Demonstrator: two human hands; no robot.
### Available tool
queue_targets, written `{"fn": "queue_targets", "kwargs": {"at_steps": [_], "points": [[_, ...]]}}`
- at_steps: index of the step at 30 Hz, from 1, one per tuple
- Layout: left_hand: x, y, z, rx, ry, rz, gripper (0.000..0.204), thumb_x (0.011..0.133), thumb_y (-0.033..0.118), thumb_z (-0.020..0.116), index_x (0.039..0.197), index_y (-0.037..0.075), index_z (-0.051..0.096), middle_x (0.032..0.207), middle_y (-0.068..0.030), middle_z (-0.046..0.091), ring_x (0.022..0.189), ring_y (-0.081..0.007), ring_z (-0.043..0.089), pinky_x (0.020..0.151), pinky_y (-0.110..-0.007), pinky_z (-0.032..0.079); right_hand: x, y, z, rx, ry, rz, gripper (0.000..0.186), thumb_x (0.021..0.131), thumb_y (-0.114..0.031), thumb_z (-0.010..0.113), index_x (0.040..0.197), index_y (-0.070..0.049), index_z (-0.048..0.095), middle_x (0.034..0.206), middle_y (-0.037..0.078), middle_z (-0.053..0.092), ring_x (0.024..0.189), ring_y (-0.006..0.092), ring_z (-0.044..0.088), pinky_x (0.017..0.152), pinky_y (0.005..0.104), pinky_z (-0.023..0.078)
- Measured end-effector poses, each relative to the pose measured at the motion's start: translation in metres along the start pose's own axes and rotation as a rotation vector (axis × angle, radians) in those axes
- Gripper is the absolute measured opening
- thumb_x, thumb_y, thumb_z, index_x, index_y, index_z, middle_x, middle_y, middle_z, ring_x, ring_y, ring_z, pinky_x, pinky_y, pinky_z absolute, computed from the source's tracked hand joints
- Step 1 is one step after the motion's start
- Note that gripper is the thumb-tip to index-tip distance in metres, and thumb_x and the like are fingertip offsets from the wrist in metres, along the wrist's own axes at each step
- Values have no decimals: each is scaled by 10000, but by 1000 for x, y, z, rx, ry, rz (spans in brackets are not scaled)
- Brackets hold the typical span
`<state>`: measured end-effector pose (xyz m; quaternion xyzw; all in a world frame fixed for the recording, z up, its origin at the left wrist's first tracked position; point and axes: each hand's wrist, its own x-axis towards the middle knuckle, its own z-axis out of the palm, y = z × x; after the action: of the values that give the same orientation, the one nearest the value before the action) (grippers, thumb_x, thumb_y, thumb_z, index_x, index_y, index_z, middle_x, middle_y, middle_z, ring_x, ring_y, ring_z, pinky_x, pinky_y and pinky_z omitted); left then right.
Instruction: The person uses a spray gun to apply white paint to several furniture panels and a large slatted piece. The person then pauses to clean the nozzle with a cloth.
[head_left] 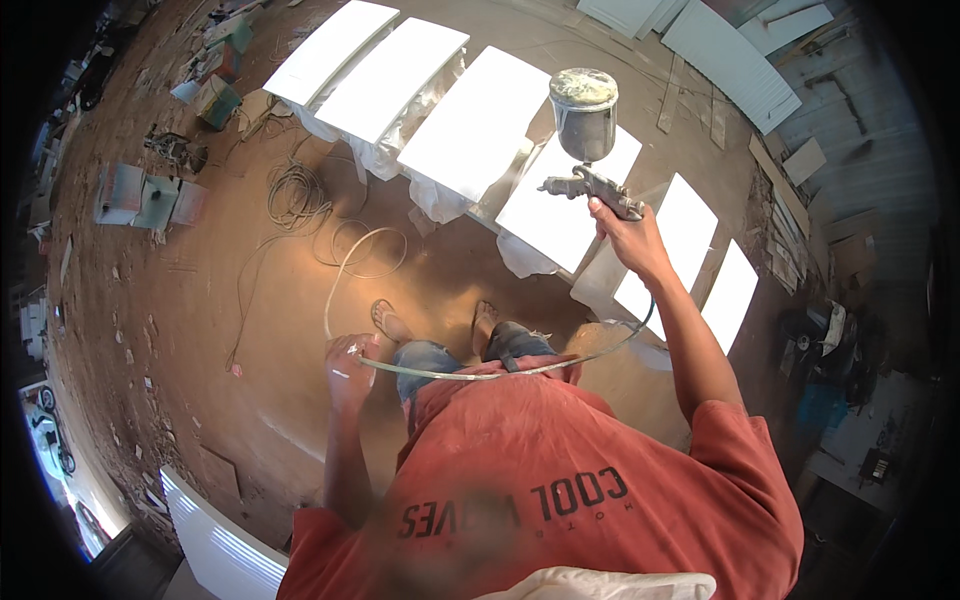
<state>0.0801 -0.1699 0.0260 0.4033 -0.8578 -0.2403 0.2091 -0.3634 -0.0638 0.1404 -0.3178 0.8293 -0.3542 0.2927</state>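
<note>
My right hand (pixel 634 238) is wrapped round the handle of a spray gun (pixel 592 188), whose paint-spattered metal cup (pixel 584 112) stands upright on top. The gun is held over a row of white panels (pixel 560 205), its nozzle pointing left. Down at the left, my left hand (pixel 352 362) is closed on a thin air hose (pixel 440 375). From there the hose sweeps across in front of my shirt and curves up on the right toward the gun; its other end loops away to the floor. White paint marks show on the left hand.
Several white panels lie side by side on plastic-draped supports, running from far left to right. Coiled hose (pixel 297 195) lies on the brown floor left of my feet. Boxes (pixel 217 100) and scraps stand farther left; more white boards (pixel 730 62) lean at the far right.
</note>
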Motion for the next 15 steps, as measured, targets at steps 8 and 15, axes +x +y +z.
{"fn": "queue_targets", "kwargs": {"at_steps": [8,15], "points": [[44,-62,-27,-34,-82,78,125,905,152,677,832,51,675,801,-117,686,786,-329,641,794,-439,461,65,-37,23,-64,340,91,469,964,-446,663,743,-37,599,597,-9,508,586,104,468,551,321,371],[82,-122,-60,-141,-117,142,150,898,157,687,797,49,664,768,-124,677,757,-333,634,764,-441,454,101,-71,54,-167,655,73,553,917,-545,678,718,-32,631,614,15,576,604,134,549,579,330,431]]}}
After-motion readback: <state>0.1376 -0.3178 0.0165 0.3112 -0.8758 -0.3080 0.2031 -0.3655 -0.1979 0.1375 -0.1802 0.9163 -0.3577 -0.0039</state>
